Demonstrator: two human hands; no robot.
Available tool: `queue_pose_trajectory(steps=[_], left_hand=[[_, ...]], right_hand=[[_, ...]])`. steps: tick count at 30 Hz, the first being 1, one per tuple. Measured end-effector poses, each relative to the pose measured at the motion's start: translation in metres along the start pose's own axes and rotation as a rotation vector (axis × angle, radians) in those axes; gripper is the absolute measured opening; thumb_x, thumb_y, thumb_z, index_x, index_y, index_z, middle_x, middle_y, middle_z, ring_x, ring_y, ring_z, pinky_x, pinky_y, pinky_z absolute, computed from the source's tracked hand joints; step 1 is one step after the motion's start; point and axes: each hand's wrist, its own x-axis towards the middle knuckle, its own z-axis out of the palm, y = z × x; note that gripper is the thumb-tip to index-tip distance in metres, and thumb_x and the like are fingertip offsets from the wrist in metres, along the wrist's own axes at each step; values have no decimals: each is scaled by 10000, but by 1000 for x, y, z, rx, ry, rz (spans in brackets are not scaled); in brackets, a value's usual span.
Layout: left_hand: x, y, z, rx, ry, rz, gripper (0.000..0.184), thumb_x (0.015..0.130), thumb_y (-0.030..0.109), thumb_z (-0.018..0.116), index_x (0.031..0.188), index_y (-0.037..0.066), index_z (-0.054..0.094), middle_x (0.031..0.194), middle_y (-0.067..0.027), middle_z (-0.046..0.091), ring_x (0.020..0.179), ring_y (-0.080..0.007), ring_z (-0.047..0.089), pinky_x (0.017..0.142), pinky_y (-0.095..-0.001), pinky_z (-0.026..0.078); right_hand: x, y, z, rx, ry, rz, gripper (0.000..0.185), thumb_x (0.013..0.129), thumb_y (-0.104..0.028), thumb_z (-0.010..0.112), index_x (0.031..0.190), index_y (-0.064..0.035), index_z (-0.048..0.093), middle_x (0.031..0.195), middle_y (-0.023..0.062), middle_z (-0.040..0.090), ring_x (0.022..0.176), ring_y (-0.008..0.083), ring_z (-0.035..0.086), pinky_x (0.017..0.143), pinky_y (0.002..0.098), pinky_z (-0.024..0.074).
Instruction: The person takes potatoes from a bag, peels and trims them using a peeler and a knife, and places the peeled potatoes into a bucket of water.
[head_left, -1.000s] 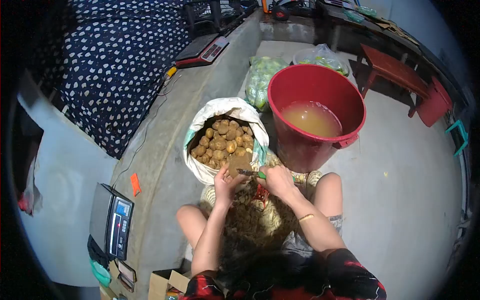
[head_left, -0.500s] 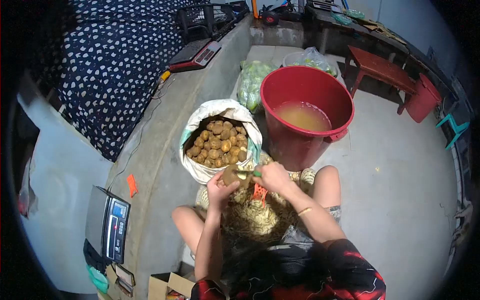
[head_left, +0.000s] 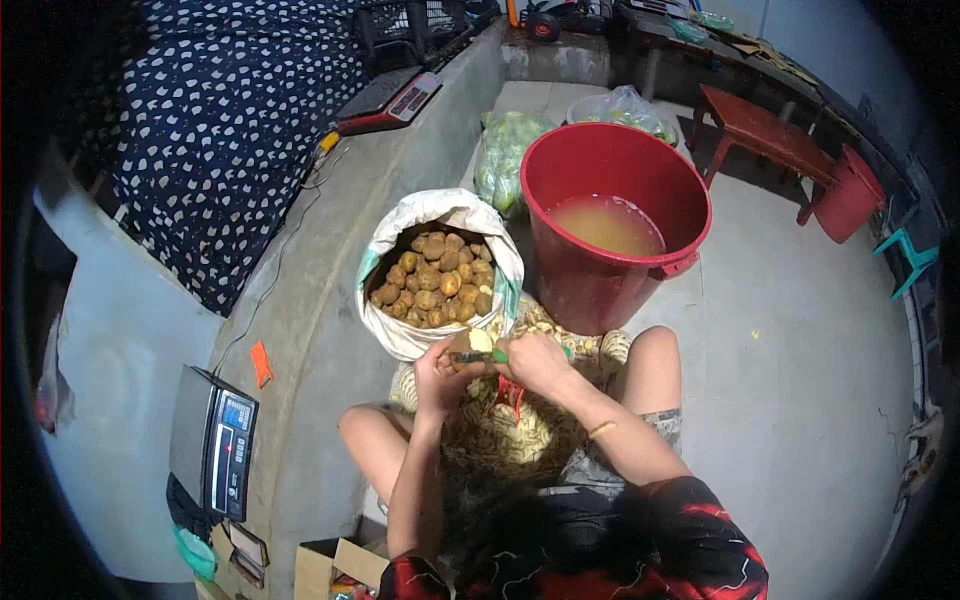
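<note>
My left hand (head_left: 440, 377) is closed around a brown potato (head_left: 481, 341) with a pale peeled patch. My right hand (head_left: 538, 362) grips a green-handled peeler (head_left: 501, 355), its dark blade lying across the potato. Just beyond both hands, a white sack (head_left: 377, 328) with a rolled rim holds many unpeeled potatoes (head_left: 433, 277). Below the hands, pale peelings (head_left: 525, 440) lie heaped between my legs. An orange-red plastic piece (head_left: 509, 397) shows among them, partly hidden by my right hand.
A large red bucket (head_left: 600, 300) of cloudy water stands beyond my right hand. Behind are plastic bags of green vegetables (head_left: 508, 160) and a red bench (head_left: 765, 135). Along the left ledge sit a digital scale (head_left: 230, 455), an orange object (head_left: 262, 365) and a red scale (head_left: 385, 105).
The potato has turned so its peeled patch faces upward. My right hand has shifted slightly left and down, and the blade now lies lower across the potato.
</note>
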Motion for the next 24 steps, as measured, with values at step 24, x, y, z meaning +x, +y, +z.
queue_pose_trajectory(steps=[24], left_hand=[[-4, -12, -5, -381, 53, -38, 432, 739, -53, 731, 1148, -88, 596, 1005, -118, 685, 841, -181, 683, 756, -290, 575]], right_hand=[[6, 5, -6, 73, -36, 109, 229, 872, -261, 610, 914, -43, 670, 704, 164, 643, 655, 312, 655, 661, 437, 577]])
